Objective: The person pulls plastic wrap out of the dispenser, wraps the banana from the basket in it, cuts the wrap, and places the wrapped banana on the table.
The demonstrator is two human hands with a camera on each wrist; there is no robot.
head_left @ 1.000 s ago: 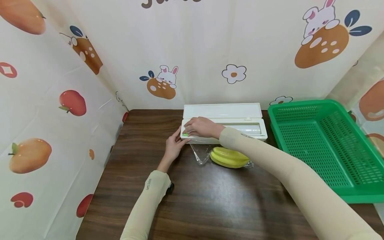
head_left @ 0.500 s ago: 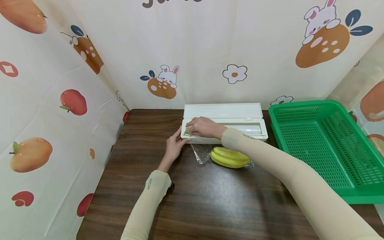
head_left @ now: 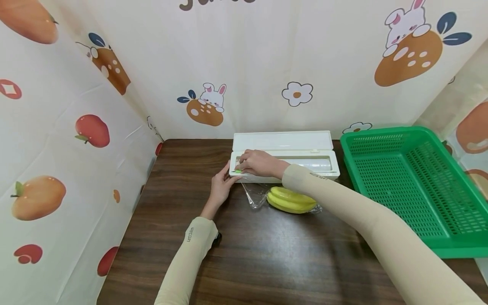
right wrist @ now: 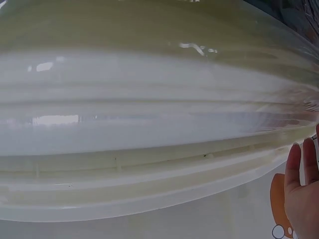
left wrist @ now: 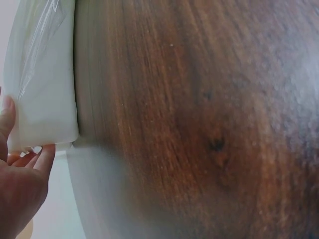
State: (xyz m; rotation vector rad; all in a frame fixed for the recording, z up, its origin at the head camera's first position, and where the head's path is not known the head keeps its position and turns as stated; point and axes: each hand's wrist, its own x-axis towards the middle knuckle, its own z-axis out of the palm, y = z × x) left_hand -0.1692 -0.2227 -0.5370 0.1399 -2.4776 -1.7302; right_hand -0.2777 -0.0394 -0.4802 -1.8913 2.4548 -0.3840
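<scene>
At the table's back, the white cling film dispenser box [head_left: 284, 178] lies with its lid [head_left: 282, 140] raised. A roll of cling film [head_left: 314, 164] shows inside it. My left hand [head_left: 220, 186] grips the box's left end, thumb at the front and fingers around the end. My right hand [head_left: 261, 163] reaches over the box and pinches the small green slide cutter [head_left: 238, 171] near the left of its track; fingers partly cover it. Clear cling film [head_left: 254, 197] hangs from the front edge toward a bunch of bananas [head_left: 290, 200] wrapped in film.
A green plastic basket [head_left: 400, 190] stands to the right of the box. Printed curtains [head_left: 259, 63] close off the back and sides. The dark wooden table [head_left: 274, 258] stretches in front, with my right forearm crossing above it.
My right hand has shifted slightly to the right with the green slide cutter, and its fingers look a little more bent. The left hand, box and bananas stay in place.
</scene>
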